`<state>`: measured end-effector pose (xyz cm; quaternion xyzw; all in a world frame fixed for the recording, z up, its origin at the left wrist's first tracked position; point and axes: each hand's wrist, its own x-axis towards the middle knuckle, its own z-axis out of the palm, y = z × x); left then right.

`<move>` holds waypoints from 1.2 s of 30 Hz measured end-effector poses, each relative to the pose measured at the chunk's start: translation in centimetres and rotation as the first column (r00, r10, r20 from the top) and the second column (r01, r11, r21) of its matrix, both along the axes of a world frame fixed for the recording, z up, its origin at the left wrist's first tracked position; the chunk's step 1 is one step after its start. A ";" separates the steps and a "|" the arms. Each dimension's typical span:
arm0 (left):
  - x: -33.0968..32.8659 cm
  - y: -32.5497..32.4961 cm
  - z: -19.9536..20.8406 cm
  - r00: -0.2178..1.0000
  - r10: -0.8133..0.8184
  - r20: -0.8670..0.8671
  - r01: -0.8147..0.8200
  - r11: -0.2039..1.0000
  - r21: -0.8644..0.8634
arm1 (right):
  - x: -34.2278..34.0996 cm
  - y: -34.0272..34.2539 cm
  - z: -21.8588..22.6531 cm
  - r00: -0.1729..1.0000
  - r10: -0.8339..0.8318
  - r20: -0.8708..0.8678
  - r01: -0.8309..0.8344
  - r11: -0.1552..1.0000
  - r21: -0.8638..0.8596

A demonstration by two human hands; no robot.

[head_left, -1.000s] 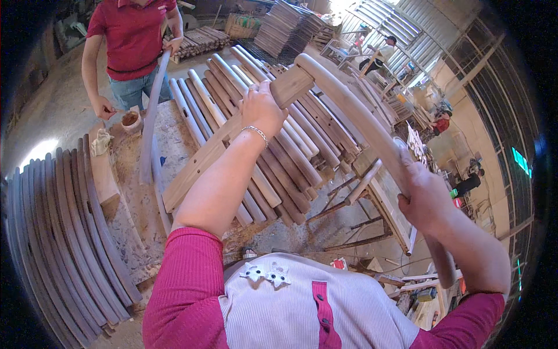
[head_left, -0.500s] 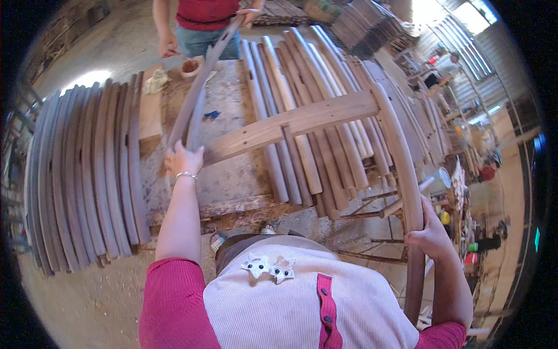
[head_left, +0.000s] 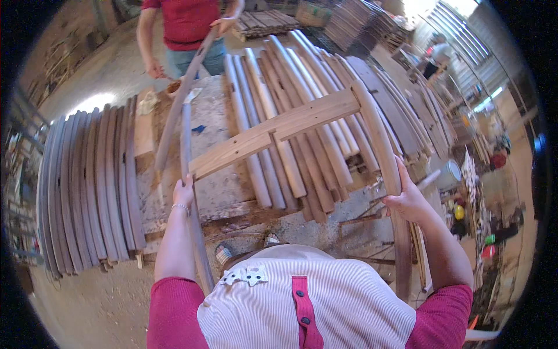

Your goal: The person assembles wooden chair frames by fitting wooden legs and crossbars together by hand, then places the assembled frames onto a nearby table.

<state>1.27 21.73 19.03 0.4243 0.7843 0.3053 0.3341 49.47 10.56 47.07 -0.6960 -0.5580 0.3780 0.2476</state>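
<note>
A wooden frame, made of two long posts joined by a wide crossbar, is held in front of me above the worktable. My left hand is closed around its slim left post, just below the crossbar's end. My right hand grips the thicker, curved right post, lower than the joint. Small dark holes show in the crossbar. Across the table a co-worker's hand holds a slotted wooden piece, which slants down close to the frame's left post.
Curved wooden pieces stand in a row at the left. More rounded lengths lie side by side on the worktable. A small bowl of brown stuff is near the co-worker. A bucket stands at the right.
My left hand and the frame's left end have come nearer to me, parting from the co-worker's slotted piece. My right hand has moved up and slightly left with the right post.
</note>
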 end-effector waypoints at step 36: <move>35.6 4.7 52.7 -0.778 -0.538 0.326 0.561 -0.358 0.747 | 22.6 -30.2 17.8 0.625 -0.073 -0.777 0.778 -0.024 0.628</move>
